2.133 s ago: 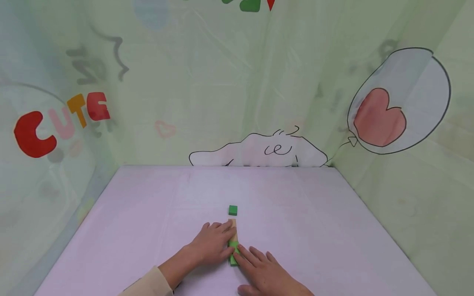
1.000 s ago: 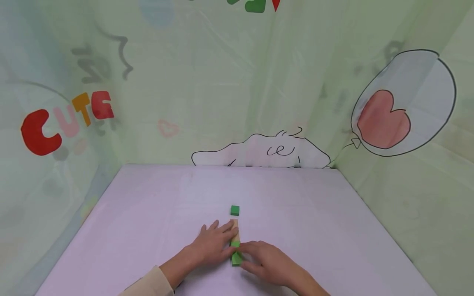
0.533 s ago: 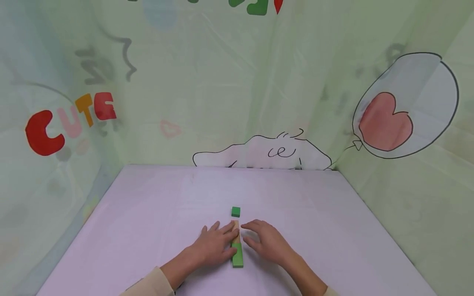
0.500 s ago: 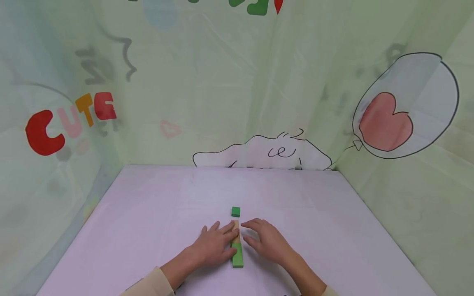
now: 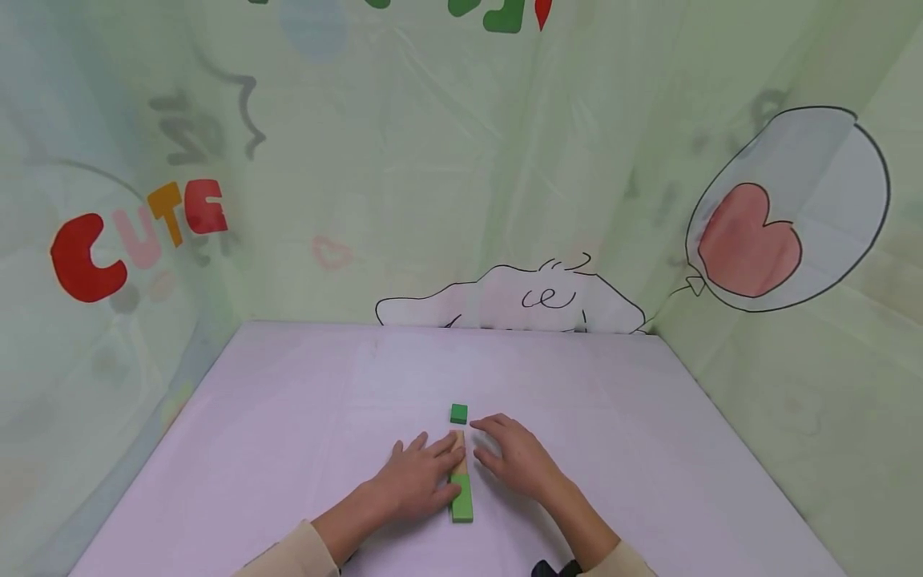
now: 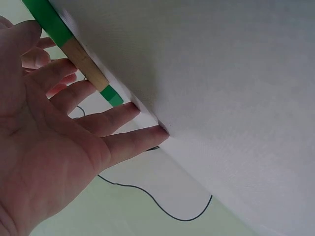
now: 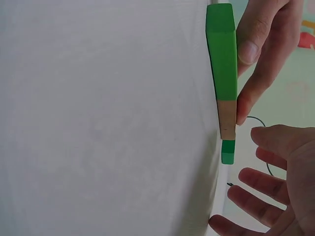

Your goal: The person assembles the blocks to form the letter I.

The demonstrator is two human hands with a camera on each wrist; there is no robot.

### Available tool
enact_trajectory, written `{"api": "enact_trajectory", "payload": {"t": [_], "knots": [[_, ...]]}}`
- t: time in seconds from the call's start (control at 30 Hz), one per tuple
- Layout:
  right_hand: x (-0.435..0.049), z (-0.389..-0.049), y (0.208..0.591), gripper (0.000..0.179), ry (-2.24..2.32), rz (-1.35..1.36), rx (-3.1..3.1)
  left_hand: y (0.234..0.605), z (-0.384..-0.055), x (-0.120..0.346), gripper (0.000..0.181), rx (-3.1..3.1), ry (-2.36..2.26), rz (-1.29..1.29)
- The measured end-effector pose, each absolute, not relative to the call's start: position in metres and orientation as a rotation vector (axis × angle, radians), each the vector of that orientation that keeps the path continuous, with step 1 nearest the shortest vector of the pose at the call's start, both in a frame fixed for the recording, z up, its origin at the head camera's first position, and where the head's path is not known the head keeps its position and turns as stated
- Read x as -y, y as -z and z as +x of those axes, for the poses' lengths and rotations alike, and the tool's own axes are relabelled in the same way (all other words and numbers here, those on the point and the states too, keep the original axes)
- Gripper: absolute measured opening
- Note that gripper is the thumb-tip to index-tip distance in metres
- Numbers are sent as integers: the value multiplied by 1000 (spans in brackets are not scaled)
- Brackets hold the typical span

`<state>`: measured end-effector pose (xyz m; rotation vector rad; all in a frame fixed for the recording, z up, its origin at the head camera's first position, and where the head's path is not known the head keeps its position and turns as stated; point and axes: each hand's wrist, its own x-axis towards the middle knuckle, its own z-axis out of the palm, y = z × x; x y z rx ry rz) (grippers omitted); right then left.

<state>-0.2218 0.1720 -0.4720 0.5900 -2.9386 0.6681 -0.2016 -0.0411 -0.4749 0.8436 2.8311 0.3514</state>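
Observation:
Near the middle of the table, a row of blocks runs away from me in the head view. At the near end lies a light green block (image 5: 464,505), with a bare wooden block (image 7: 226,119) against its far end. A small darker green cube (image 5: 458,413) sits beyond, with a narrow gap between. My left hand (image 5: 413,482) rests on the row from the left, fingers spread over the wooden block and thumb on the light green block. My right hand (image 5: 525,458) hovers right of the row with loosely bent fingers, holding nothing, its fingertips near the cube.
A pale lilac cloth covers the table (image 5: 324,385). Light green printed curtains (image 5: 433,160) enclose its back and sides. A black object (image 5: 554,569) shows at the bottom edge beside the right sleeve (image 5: 620,561).
My right hand has left the light green block's right side and moved forward along the row toward the cube. My left hand has stayed on the blocks.

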Motion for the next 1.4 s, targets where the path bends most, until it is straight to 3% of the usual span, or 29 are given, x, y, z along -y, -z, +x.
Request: {"api": "enact_trajectory", "payload": {"t": [1.4], "knots": [[-153,-260,476,41,-577,440,2953,480,-205,42,59,-2827,-343,853]]}}
